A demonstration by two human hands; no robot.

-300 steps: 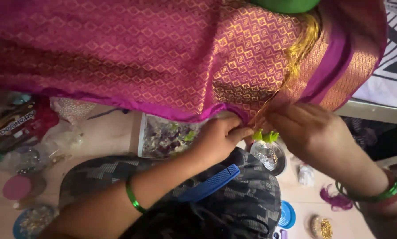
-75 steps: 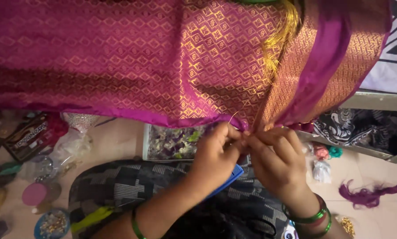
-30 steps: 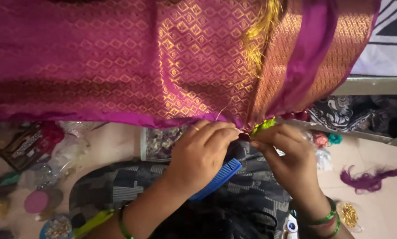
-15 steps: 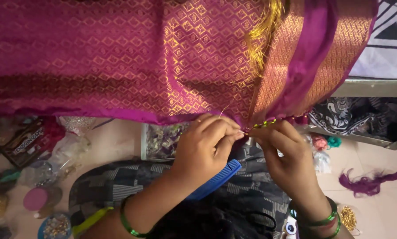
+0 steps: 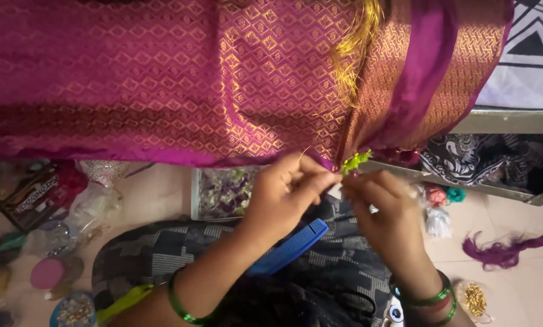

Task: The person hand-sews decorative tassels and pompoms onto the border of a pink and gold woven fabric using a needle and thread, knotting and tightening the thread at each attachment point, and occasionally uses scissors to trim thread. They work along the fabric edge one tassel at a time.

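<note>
A magenta silk cloth (image 5: 162, 91) with a gold woven pattern hangs across the top of the head view. At its lower hem sits a small bright green tassel (image 5: 355, 162). My left hand (image 5: 286, 194) pinches the hem just left of the tassel, with a thin thread rising from its fingertips. My right hand (image 5: 383, 209) pinches the hem edge right below the tassel. Both wrists wear green bangles. A bundle of loose yellow threads (image 5: 353, 54) hangs on the cloth above.
A blue comb (image 5: 292, 247) lies on my dark patterned lap. A clear box of beads (image 5: 223, 192) stands on the floor behind it. Small bead tubs and packets (image 5: 47, 242) crowd the left. A purple thread bundle (image 5: 507, 249) lies at right.
My hands stay at the hem by the green tassel. The left hand's fingers have shifted slightly along the hem, and the view has drifted a little.
</note>
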